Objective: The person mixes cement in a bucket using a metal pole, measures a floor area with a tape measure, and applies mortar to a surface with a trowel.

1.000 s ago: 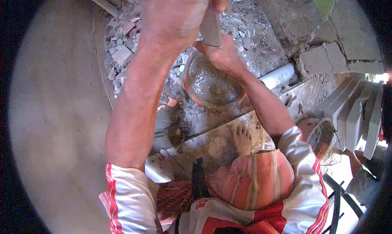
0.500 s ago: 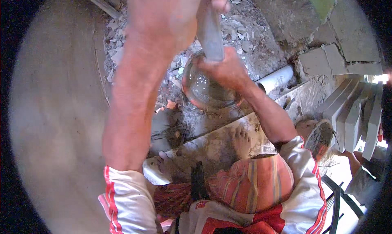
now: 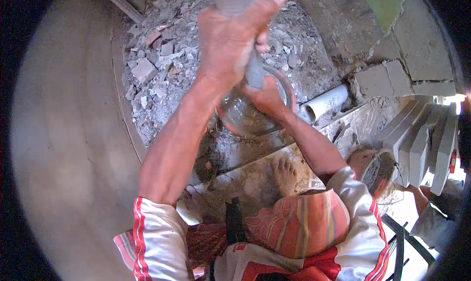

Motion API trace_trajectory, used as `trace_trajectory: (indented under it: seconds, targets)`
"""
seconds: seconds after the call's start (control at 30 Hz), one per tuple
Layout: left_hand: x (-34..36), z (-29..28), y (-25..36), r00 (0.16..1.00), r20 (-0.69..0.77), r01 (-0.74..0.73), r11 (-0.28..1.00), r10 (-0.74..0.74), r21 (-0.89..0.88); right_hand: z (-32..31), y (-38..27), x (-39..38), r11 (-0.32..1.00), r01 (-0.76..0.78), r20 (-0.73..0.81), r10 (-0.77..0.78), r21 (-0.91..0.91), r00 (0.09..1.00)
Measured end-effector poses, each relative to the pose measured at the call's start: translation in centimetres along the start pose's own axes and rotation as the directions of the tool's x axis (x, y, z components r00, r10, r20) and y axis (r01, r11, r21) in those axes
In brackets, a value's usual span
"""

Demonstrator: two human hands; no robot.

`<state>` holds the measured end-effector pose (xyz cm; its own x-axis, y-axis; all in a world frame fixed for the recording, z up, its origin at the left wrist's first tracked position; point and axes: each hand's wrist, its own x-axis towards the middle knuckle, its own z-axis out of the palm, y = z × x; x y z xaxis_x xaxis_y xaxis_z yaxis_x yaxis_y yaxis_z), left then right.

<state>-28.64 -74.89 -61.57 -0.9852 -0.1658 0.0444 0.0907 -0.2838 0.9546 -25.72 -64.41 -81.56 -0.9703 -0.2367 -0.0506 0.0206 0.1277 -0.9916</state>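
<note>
My left hand [image 3: 230, 40] grips a long grey bar [image 3: 254, 71], whose upper part is blurred at the top of the view. My right hand [image 3: 265, 95] is closed around the bar's lower end, over a round basin [image 3: 235, 121] with a reddish rim and wet, glistening grey contents. Both hands and the bar hide part of the basin. Below it, my bare foot [image 3: 284, 173] rests on a dirty ledge beside striped cloth [image 3: 294, 222].
Broken rubble [image 3: 144, 70] surrounds the basin. A white pipe [image 3: 327, 100] lies right, near cracked slabs [image 3: 373, 77]. A dirty bucket [image 3: 370, 163] and stacked pale blocks [image 3: 417, 143] stand farther right. A smooth grey wall or surface [image 3: 73, 148] fills the left.
My left hand has moved down and rightward, now showing fully in view. My right hand and the bar's lower end have moved downward over the basin.
</note>
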Motion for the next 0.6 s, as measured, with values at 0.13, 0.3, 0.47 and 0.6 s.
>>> trace_trajectory:
  seconds: [0.13, 0.3, 0.47, 0.6]
  targets:
    - [0.9, -0.8, 0.0, 0.988, 0.109, -0.118, 0.99, 0.11, 0.072, 0.2, -0.2, 2.5, 0.998, 0.055, -0.011, -0.055, -0.024, 0.998]
    - [1.7, -0.7, 2.0, 0.956, 0.174, -0.251, 0.966, 0.236, 0.065, 0.1, -3.6, 4.4, 0.992, 0.091, -0.02, -0.093, -0.086, 0.995]
    - [0.8, -1.1, 0.6, 0.98, 0.144, -0.151, 0.985, 0.138, 0.079, -1.1, -2.6, 3.3, 0.982, 0.08, 0.024, -0.077, -0.17, 0.997]
    - [0.3, -1.9, -1.4, 1.0, 0.025, 0.019, 0.996, -0.017, -0.089, -1.4, -1.2, 0.4, 0.965, -0.014, 0.034, 0.024, -0.263, 0.999]
